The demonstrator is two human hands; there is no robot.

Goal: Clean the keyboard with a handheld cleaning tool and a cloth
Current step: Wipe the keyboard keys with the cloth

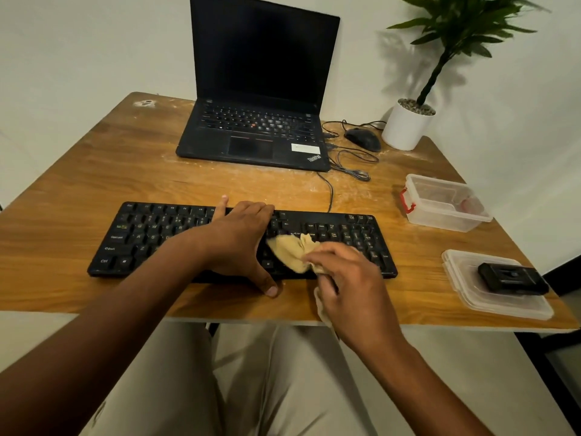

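Across the middle of the frame lies the keyboard (157,237) on the table (94,184). His left hand (239,240) spreads flat over its centre, likely to steady it, while the right hand (345,278) pinches a bunched tan cloth (290,248) onto the keys. At lower right, a small black tool (512,278) rests on a lid (496,303), seemingly set aside.

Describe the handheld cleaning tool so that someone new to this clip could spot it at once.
On the table, look to the near right corner, right of the keyboard. A flat clear lid lies there, with the tool on it: small, black and boxy, unlike the empty clear box behind.
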